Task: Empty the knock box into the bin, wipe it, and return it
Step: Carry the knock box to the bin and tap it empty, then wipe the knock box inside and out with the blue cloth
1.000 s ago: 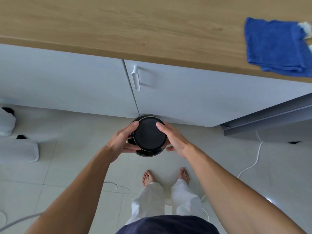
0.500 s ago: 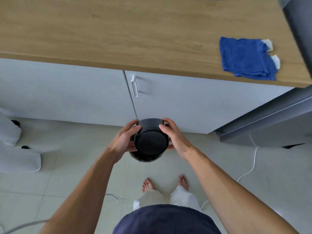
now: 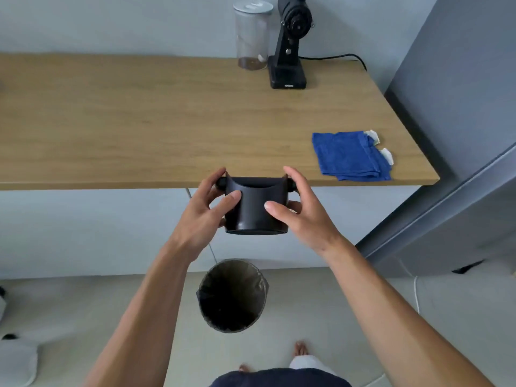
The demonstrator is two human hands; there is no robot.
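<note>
A black knock box (image 3: 255, 208) is held upright in the air, level with the front edge of the wooden counter (image 3: 156, 121). My left hand (image 3: 208, 208) grips its left side and my right hand (image 3: 298, 210) its right side. Its knock bar sticks out at both ends near the top. Directly below on the floor stands a round bin (image 3: 233, 296) with a dark liner, its opening facing up. A folded blue cloth (image 3: 350, 155) lies on the counter to the right of the box.
A black coffee grinder (image 3: 289, 46) and a clear jar (image 3: 251, 34) with some beans stand at the counter's back. A grey tall unit (image 3: 460, 93) closes off the right. White cabinet fronts (image 3: 83, 227) are below the counter. White cable (image 3: 416, 291) trails on the floor.
The knock box has gone from upside down, bottom toward me above the bin, to upright and lifted up to the counter's edge. My view has tilted up, showing the bin and the counter's back.
</note>
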